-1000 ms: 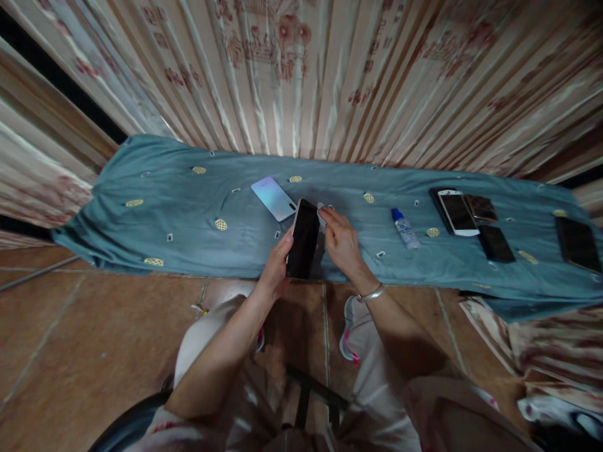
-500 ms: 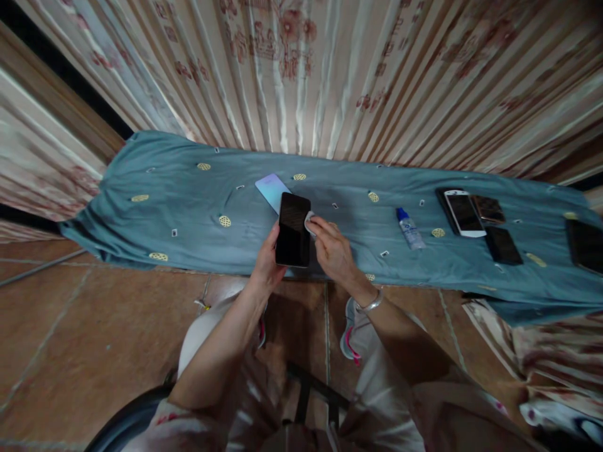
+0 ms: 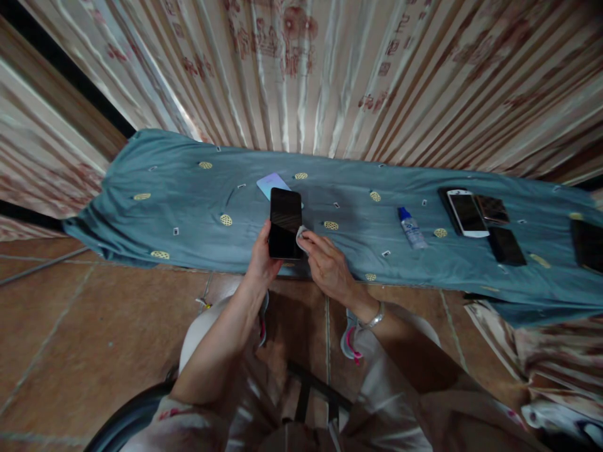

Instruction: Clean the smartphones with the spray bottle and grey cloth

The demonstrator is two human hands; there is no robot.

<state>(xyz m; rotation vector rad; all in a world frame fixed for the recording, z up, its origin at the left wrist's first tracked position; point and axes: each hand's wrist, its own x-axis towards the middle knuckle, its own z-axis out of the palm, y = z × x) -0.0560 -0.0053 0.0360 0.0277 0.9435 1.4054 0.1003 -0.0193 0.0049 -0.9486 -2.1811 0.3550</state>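
A black smartphone (image 3: pixel 285 223) is held up over the cloth-covered surface, its dark screen facing me. My left hand (image 3: pixel 262 254) is closed around its lower left edge. Between the fingers of my right hand (image 3: pixel 327 260) is a small whitish cloth (image 3: pixel 300 235), pressed to the phone's right edge near the bottom. Behind the phone, a blue-purple phone (image 3: pixel 276 183) lies on the surface, partly covered from view. To the right lies a clear bottle with a blue cap (image 3: pixel 411 228).
A teal patterned cloth (image 3: pixel 188 207) covers the long surface. On its right side lie a white phone (image 3: pixel 467 213), a dark flat device (image 3: pixel 506 246), a brownish item (image 3: pixel 492 209) and another black device (image 3: pixel 586 243). A pleated curtain (image 3: pixel 311 94) hangs right behind.
The black phone and my left hand have shifted slightly left and up. My right hand with the cloth has slid lower along the phone's right edge.
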